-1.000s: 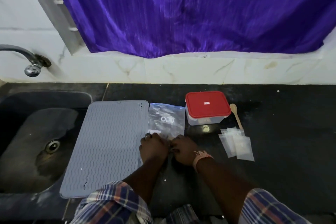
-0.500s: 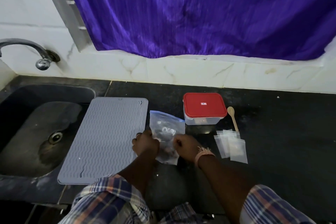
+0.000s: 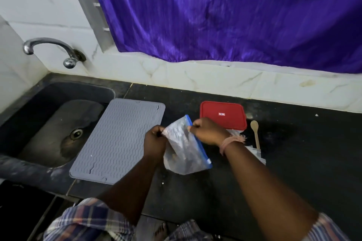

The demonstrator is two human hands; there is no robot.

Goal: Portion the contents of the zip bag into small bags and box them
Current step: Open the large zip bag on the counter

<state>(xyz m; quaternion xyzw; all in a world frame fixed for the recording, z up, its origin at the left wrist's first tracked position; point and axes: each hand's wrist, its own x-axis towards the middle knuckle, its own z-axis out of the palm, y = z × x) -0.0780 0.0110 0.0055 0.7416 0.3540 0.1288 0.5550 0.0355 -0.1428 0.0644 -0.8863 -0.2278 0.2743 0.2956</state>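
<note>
A clear zip bag [image 3: 184, 150] with a blue zip strip is lifted off the black counter, turned so the strip runs down its right edge. Dark contents show dimly near its bottom. My left hand [image 3: 154, 141] pinches the bag's left corner. My right hand [image 3: 207, 131] pinches the blue strip near its upper end. Behind my right hand stands a box with a red lid [image 3: 223, 114], lid on. Several small clear bags [image 3: 256, 152] lie on the counter to the right, mostly hidden by my right forearm.
A wooden spoon [image 3: 255, 133] lies right of the box. A grey ribbed mat [image 3: 119, 139] covers the counter to the left, beside a dark sink [image 3: 58, 123] with a tap [image 3: 49, 49]. A purple curtain hangs above the white backsplash.
The zip bag lay flat on the counter under both hands; now both hands have lifted and turned it, blue strip to the right. The camera view has shifted right and closer.
</note>
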